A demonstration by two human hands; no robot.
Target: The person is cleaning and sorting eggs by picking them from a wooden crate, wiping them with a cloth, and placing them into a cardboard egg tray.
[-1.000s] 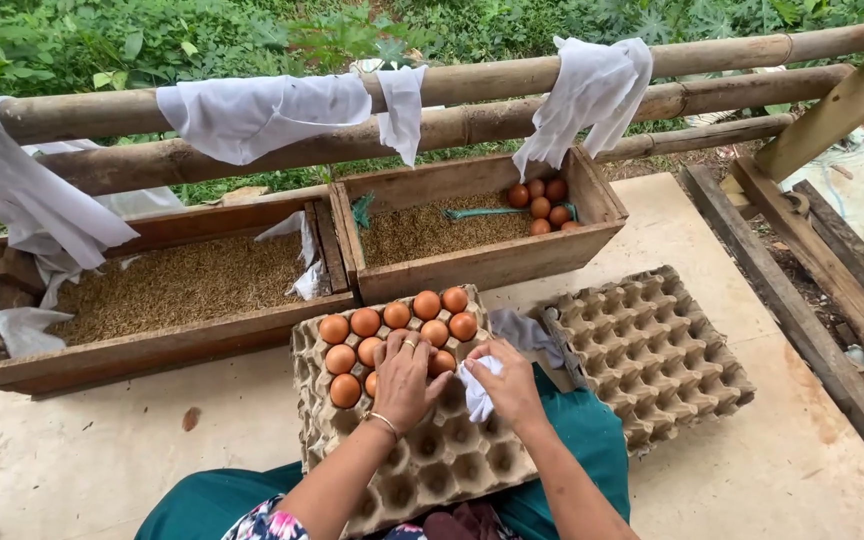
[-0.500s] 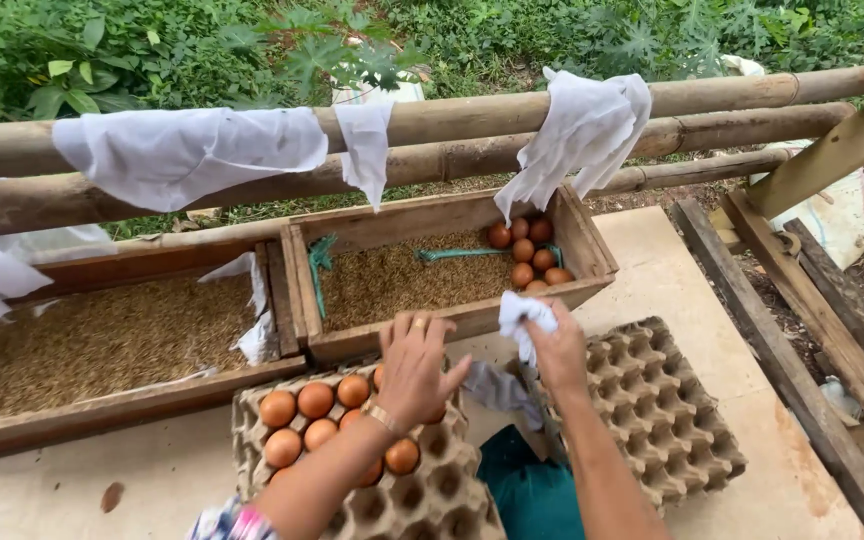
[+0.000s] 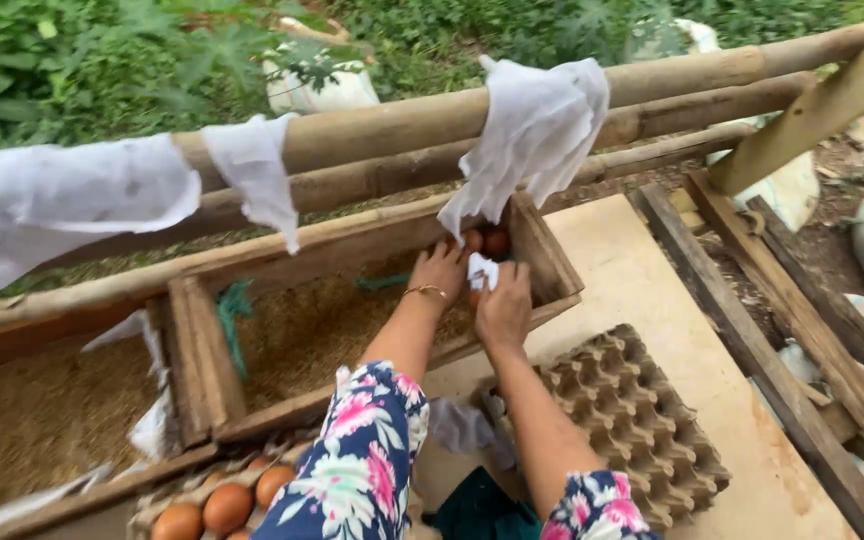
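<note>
Already a few brown eggs sit in the near tray, while more eggs wait in the wooden box. My left hand curls down over them; whether it grips one, I cannot tell. My right hand pinches a white cloth. Beside me, the grey tray is unfilled.

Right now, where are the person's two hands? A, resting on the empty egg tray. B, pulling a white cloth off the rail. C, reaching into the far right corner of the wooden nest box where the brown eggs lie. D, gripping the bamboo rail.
C: the left hand and the right hand, which holds a small white cloth, are both at the brown eggs in the corner of the wooden nest box, away from the empty egg tray.
</note>
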